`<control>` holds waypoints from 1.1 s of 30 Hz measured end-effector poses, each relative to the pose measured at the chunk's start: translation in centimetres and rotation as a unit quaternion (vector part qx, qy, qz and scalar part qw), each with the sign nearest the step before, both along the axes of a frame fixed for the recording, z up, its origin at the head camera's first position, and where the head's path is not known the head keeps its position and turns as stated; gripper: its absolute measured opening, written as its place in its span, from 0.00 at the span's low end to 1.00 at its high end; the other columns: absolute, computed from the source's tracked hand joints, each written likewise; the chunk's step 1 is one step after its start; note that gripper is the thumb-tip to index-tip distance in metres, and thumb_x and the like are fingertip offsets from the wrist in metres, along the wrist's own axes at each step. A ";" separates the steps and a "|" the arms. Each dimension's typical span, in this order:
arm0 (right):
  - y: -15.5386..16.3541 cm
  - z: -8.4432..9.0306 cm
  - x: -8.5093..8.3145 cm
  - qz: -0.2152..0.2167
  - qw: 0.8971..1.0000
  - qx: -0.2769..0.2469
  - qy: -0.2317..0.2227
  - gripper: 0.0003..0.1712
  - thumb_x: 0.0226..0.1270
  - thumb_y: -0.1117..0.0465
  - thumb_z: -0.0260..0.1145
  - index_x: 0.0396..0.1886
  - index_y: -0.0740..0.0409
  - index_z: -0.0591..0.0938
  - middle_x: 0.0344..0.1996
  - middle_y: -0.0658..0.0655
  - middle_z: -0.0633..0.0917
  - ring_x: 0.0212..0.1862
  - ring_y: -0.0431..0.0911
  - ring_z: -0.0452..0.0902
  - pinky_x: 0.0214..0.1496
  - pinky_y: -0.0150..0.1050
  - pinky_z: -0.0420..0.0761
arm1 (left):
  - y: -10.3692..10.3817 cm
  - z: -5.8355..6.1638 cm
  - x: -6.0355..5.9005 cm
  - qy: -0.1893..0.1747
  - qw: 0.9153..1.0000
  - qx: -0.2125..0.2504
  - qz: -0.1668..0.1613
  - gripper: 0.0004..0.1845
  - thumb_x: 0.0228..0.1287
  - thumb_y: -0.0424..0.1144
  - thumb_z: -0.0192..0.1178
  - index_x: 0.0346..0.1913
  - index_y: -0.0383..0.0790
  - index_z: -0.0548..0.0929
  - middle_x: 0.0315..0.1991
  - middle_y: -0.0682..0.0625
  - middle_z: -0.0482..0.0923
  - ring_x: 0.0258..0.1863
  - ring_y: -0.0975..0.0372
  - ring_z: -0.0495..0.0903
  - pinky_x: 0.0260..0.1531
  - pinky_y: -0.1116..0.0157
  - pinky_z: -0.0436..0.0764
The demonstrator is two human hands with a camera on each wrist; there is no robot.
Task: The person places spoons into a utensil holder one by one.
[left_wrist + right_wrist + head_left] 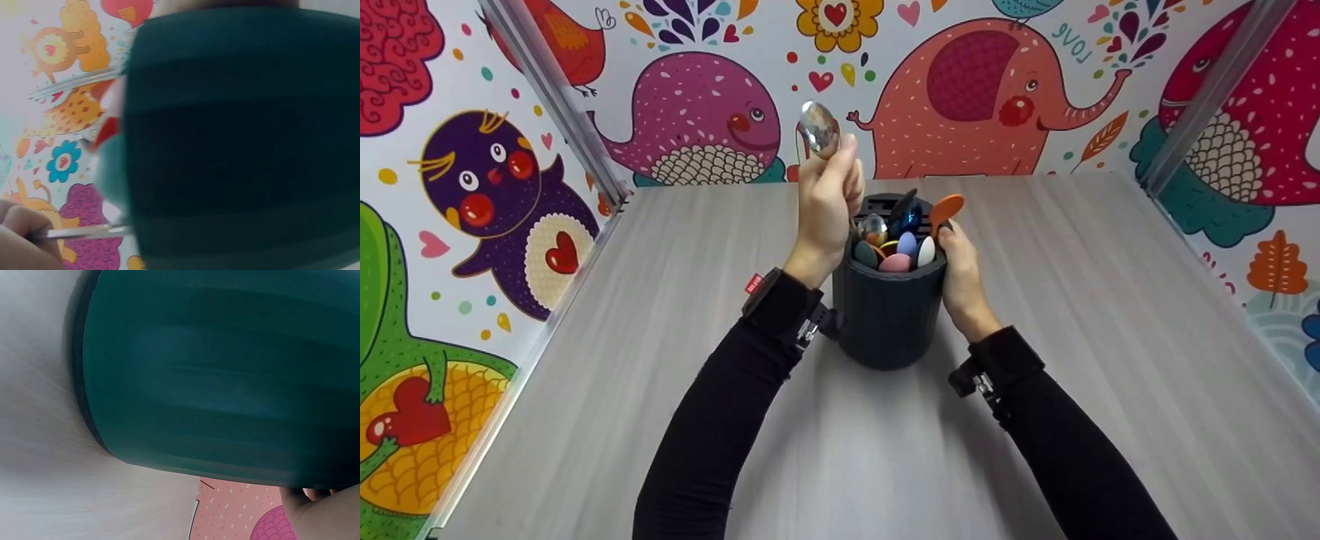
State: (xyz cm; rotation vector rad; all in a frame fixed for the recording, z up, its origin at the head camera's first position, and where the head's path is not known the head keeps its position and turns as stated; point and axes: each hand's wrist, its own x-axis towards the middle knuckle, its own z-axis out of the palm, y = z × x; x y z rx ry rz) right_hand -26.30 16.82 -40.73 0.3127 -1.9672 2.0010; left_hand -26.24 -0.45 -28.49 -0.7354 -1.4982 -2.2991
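Gripping a shiny metal spoon [819, 129] by its handle, the left hand [826, 202] holds it bowl-up above the rim of a dark round plastic cutlery holder [889, 315]. The holder stands upright on the pale wood-grain tabletop [1110, 315], filled with coloured spoons [906, 244] standing bowl-up. The right hand [960, 274] rests against the holder's right side near the rim, fingers curled round its wall, just beside an orange spoon [946, 207].
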 end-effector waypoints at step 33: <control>0.0 0.1 0.0 -0.013 1.000 0.005 0.004 0.19 0.76 0.53 0.45 0.51 0.61 0.75 0.42 0.56 0.72 0.50 0.45 0.67 0.56 0.40 0.62 | 0.1 -3.4 -1.1 -0.007 0.976 -0.198 0.088 0.17 0.73 0.39 0.53 0.59 0.34 0.75 0.53 0.44 0.76 0.55 0.56 0.75 0.58 0.62 0.72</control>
